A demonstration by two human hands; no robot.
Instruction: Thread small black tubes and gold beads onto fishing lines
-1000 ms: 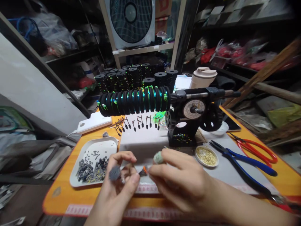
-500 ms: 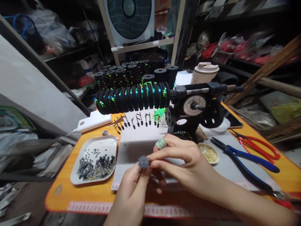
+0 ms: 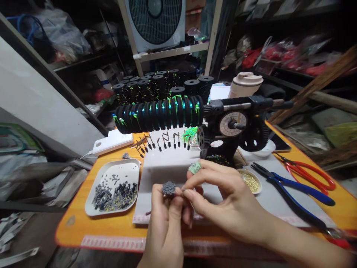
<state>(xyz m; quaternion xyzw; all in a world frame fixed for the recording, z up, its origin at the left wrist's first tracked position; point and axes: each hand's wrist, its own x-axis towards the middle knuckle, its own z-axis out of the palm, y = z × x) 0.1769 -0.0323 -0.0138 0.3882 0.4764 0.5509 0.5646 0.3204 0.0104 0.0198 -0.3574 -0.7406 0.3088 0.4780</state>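
Observation:
My left hand [image 3: 166,221] is closed, thumb against curled fingers, with a dark grey knobbly cluster [image 3: 169,189] at the top of its index finger. A thin brown end [image 3: 148,213] pokes out on that hand's left side. Thumb and index finger of my right hand [image 3: 223,190] are pinched together just right of the cluster, at my left fingertips. Whatever lies in that pinch is too small to name. Against my right hand's farther fingers sits a pale green knobbly lump [image 3: 194,167]. Both hands are above a grey-white board [image 3: 150,175].
Left of my hands stands a white tray [image 3: 89,203] of small dark parts. Behind is a geared machine [image 3: 232,124] carrying a black ribbed roller [image 3: 158,113]. Blue-handled pliers [image 3: 290,195], red-handled pliers [image 3: 312,173] and a bowl of gold bits [image 3: 252,182] lie right.
The grey cluster has tipped from facing me to being seen side-on, and my left hand has turned. My right pinch has drawn slightly rightward from it. The whole view has shifted a little.

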